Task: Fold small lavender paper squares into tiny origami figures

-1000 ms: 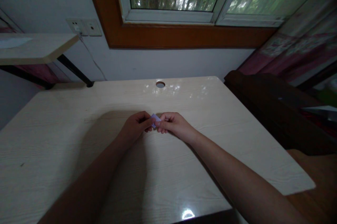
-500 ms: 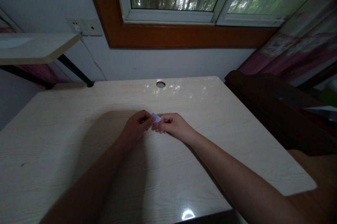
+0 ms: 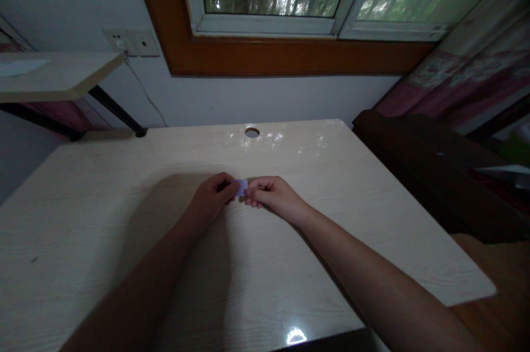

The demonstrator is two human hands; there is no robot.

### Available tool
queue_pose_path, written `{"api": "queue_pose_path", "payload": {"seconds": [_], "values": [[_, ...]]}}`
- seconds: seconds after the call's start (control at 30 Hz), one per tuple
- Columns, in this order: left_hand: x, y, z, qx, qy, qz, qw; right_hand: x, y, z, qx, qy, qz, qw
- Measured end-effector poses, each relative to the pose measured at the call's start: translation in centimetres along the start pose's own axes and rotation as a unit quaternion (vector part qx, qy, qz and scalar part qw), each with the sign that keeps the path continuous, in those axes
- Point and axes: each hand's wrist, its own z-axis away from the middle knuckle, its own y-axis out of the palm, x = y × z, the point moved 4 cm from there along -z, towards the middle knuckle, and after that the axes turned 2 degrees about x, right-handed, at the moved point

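Observation:
A small piece of pale purple paper (image 3: pixel 242 187) is held between my two hands, above the middle of the light wood-grain desk (image 3: pixel 290 269). My left hand (image 3: pixel 215 193) pinches its left side between thumb and fingers. At its right edge, the thumb and fingertips of my right hand (image 3: pixel 269 192) are closed on it, the other fingers curled underneath. The fingers hide part of the paper, so its full outline does not show.
A round cable hole (image 3: pixel 252 132) lies near the desk's back edge. At the left stands a raised shelf (image 3: pixel 83 79) on black legs. A white cable (image 3: pixel 143 87) runs down from the wall sockets (image 3: pixel 131 43). Dark wooden furniture (image 3: pixel 397 159) stands to the right.
The purple paper has turned between my fingers, from a tilted, corner-up position to a more upright square one. Both hands stay in nearly the same place.

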Motion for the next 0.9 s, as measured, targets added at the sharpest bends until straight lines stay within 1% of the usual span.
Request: {"api": "queue_pose_path", "payload": {"seconds": [0.13,0.23,0.4,0.7,0.9], "values": [[-0.34,-0.24,0.14,-0.030,-0.007,0.003,1.000,0.03,-0.19,-0.04,-0.022,-0.008,-0.036,0.999],[-0.41,-0.26,0.18,-0.041,-0.011,0.003,0.999,0.04,-0.10,-0.04,-0.022,-0.012,-0.023,0.999],[-0.27,-0.02,0.11,-0.022,-0.004,0.014,1.000,0.00,0.09,-0.03,-0.021,-0.014,-0.002,1.000],[-0.15,0.14,0.06,0.003,0.002,0.025,1.000,-0.14,-0.01,0.02,-0.033,-0.014,-0.049,0.998],[-0.20,0.24,0.08,0.014,0.004,0.022,1.000,-0.35,-0.12,-0.03,-0.038,-0.024,-0.050,0.998]]}}
